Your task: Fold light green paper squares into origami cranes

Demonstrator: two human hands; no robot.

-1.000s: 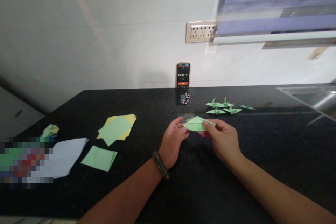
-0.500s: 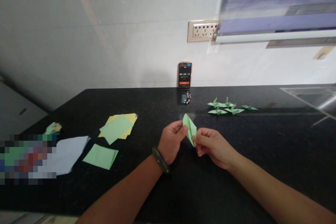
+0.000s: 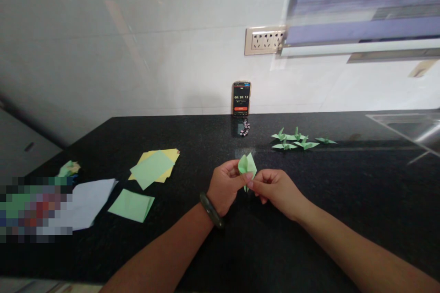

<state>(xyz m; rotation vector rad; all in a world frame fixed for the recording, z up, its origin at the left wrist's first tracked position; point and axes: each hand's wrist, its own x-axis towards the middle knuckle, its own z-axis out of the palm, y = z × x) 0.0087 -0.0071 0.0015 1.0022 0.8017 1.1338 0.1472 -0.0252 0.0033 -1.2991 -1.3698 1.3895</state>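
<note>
Above the dark countertop (image 3: 295, 247) a partly folded piece of green origami paper (image 3: 248, 164) is held between both hands. My left hand (image 3: 225, 185) is closed on its left side, the thumb lying across its front. Opposite it, my right hand (image 3: 275, 188) pinches the lower right part, its fingertips close to the left thumb. The upper end of the paper shows two flaps standing apart; the fingers cover part of its lower half. Behind my right hand sit several folded green paper cranes (image 3: 305, 143).
Left of my hands lie a stack of yellow and green paper squares (image 3: 154, 167), a folded green sheet (image 3: 132, 205) and a white sheet (image 3: 91, 201). A phone (image 3: 241, 99) with a timer leans on the wall, a beaded strap (image 3: 245, 128) before it. A sink (image 3: 412, 123) is at right.
The green paper has turned in my hands and its upper flaps have spread apart. My left thumb has moved down and right across it, nearer the right fingertips.
</note>
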